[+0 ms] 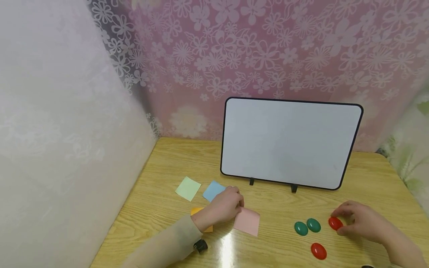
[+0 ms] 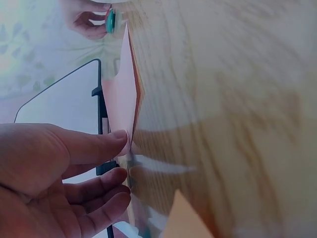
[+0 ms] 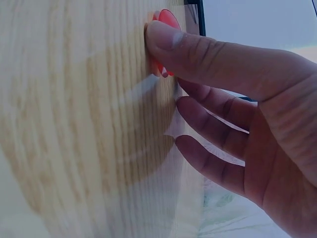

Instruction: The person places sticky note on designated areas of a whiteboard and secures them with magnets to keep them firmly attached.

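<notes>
Head view: left hand [image 1: 221, 205] pinches the pink sticky note [image 1: 248, 222] near its upper-left corner, fingers nearly together; right hand [image 1: 364, 221] holds a red disc [image 1: 335, 223] at bench [image 1: 275, 248] level, thumb and fingers parted by its width. Risks: corner-only pinch could crease the note; the disc (glossy, rim-held) could slip and bump the nearer green disc [image 1: 313, 225].

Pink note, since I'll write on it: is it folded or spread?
Spread: in the head view, the pink note shows one broad face, no visible fold, beside the left hand.
</notes>
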A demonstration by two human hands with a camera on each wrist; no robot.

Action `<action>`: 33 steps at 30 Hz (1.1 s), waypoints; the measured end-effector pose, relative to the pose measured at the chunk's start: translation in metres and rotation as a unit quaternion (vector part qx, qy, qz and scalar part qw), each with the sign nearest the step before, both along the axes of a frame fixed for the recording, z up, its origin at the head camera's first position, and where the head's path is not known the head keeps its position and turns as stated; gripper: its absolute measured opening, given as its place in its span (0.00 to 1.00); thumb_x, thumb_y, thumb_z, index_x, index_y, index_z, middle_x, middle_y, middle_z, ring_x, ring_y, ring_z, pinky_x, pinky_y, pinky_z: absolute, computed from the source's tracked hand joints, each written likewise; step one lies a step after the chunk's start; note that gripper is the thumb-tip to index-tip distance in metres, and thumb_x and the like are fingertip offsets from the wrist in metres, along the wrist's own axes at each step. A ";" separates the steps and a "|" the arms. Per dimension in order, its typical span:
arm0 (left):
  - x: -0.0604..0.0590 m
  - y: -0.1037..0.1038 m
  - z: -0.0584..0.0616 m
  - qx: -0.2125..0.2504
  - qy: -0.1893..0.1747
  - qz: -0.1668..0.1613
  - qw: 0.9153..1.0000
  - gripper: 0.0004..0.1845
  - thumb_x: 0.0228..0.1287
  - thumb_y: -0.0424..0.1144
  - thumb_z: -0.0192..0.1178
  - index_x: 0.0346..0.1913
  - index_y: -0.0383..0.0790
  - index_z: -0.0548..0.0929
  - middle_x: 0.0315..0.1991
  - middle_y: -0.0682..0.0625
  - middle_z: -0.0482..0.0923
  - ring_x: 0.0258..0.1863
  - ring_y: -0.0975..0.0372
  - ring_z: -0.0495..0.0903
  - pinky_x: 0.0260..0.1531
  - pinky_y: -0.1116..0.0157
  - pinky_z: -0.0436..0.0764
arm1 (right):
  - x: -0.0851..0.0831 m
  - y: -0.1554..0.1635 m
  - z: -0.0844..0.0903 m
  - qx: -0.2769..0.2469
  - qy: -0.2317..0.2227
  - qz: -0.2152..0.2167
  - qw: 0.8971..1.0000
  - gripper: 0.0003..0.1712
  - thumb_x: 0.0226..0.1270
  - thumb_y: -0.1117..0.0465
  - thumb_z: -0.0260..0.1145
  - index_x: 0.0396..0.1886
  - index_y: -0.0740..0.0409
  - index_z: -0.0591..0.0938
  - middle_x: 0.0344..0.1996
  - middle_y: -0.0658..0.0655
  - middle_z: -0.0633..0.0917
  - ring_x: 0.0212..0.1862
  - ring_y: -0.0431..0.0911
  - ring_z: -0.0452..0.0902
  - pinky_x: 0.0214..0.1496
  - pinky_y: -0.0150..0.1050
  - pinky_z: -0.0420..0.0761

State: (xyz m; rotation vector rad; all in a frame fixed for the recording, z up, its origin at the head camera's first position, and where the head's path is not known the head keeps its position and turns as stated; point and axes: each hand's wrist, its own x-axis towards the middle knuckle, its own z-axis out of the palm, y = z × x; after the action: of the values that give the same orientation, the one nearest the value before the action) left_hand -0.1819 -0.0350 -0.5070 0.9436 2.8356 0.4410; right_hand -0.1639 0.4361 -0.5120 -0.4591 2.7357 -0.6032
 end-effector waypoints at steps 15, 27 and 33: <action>0.000 0.002 -0.001 0.003 -0.007 0.009 1.000 0.04 0.71 0.37 0.73 0.37 0.49 0.92 0.39 0.57 0.77 0.40 0.64 0.73 0.38 0.71 0.76 | 0.002 0.001 -0.001 -0.017 0.013 0.015 1.000 0.25 0.53 0.49 0.88 0.48 0.52 0.89 0.46 0.47 0.87 0.43 0.31 0.77 0.43 0.36 0.83; -0.003 0.002 -0.003 0.008 0.004 0.009 1.000 0.05 0.71 0.34 0.71 0.36 0.48 0.92 0.38 0.56 0.78 0.39 0.64 0.74 0.39 0.71 0.76 | 0.003 0.000 0.000 0.002 0.013 0.008 1.000 0.25 0.53 0.46 0.87 0.48 0.50 0.90 0.45 0.45 0.87 0.43 0.31 0.77 0.43 0.35 0.83; -0.003 0.002 -0.003 0.012 0.000 0.020 1.000 0.06 0.71 0.34 0.71 0.35 0.48 0.91 0.38 0.56 0.79 0.39 0.64 0.73 0.38 0.72 0.76 | 0.003 -0.001 0.002 0.004 0.026 0.005 1.000 0.25 0.54 0.46 0.87 0.48 0.49 0.90 0.46 0.45 0.87 0.45 0.34 0.78 0.44 0.36 0.84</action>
State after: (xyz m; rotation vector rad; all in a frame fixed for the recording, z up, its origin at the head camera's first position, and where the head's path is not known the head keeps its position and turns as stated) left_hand -0.1847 -0.0328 -0.5102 0.8928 2.8602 0.4805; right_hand -0.1612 0.4346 -0.5102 -0.4933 2.7815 -0.5862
